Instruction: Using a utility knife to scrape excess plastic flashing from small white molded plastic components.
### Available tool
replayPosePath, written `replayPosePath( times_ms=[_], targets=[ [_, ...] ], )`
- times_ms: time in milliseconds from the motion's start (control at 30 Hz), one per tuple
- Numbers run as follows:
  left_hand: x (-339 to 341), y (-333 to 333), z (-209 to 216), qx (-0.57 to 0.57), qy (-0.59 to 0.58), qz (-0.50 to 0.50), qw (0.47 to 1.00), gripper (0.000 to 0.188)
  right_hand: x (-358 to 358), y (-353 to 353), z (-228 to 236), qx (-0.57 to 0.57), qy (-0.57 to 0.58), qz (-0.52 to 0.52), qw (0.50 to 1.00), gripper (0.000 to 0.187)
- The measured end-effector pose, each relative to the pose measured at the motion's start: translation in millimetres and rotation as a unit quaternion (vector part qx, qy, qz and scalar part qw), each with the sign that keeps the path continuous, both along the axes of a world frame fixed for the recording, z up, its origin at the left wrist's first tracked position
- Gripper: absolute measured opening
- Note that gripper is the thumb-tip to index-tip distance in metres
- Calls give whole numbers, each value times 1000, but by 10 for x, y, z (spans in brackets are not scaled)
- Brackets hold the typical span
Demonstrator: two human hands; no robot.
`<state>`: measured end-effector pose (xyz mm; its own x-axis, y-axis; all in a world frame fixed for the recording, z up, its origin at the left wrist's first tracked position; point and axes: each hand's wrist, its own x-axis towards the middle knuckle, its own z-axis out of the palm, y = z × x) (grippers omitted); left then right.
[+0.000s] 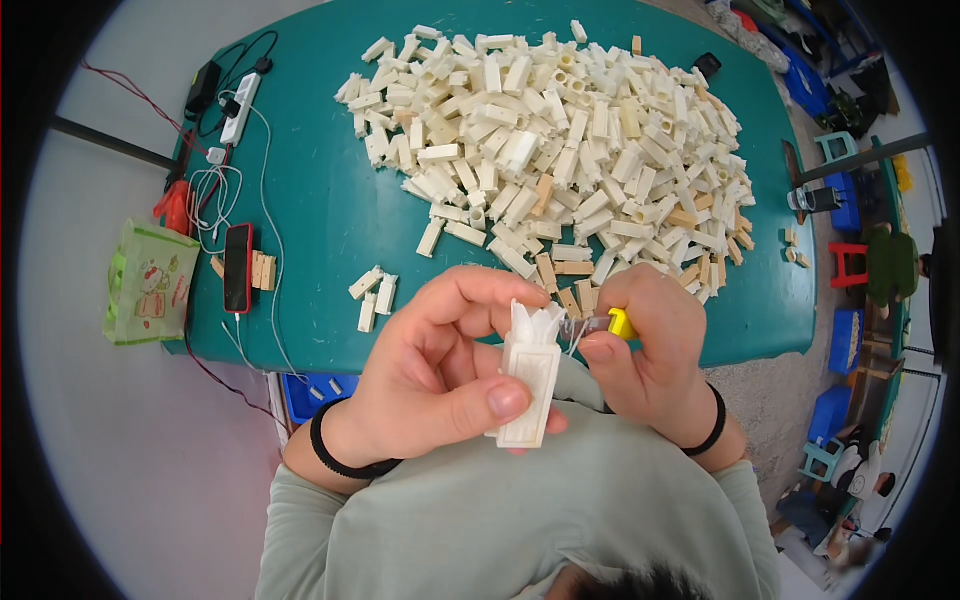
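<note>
Near the desk (310, 120), our left fingers (508, 399) grip a pale block (537, 375) and our right fingers (598, 348) a yellow-ended tool (621, 323) by its toothed end. We see lettering on the green bag (150, 290).

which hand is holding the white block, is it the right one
No, the left hand holds the white block between thumb and fingers, while the right hand pinches a small yellow tool.
</note>
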<state>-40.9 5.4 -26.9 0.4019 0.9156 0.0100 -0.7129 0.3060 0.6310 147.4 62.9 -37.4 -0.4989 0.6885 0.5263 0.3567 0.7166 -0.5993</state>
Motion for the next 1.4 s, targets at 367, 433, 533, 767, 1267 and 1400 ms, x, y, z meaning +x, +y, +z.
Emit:
replayPosePath(
  times_ms=[367,433,533,767,1267,1400],
  targets=[
    [58,-13,58,-33,15,5,999,51,43,12,4,48,-6,17,999,30],
    [61,2,56,-54,82,46,994,61,48,-5,30,21,11,36,999,29],
    [24,-11,-37,28,24,-4,999,48,38,-69,130,-219,128,64,965,24],
    [57,-28,-70,55,105,36,992,46,-36,-39,195,-219,151,74,961,13],
    [-9,71,-47,342,488,295,747,36,56,-103,114,-291,68,123,946,29],
    [-47,103,-36,427,525,306,670,36,44,-104,112,-255,58,128,957,30]
  ],
)
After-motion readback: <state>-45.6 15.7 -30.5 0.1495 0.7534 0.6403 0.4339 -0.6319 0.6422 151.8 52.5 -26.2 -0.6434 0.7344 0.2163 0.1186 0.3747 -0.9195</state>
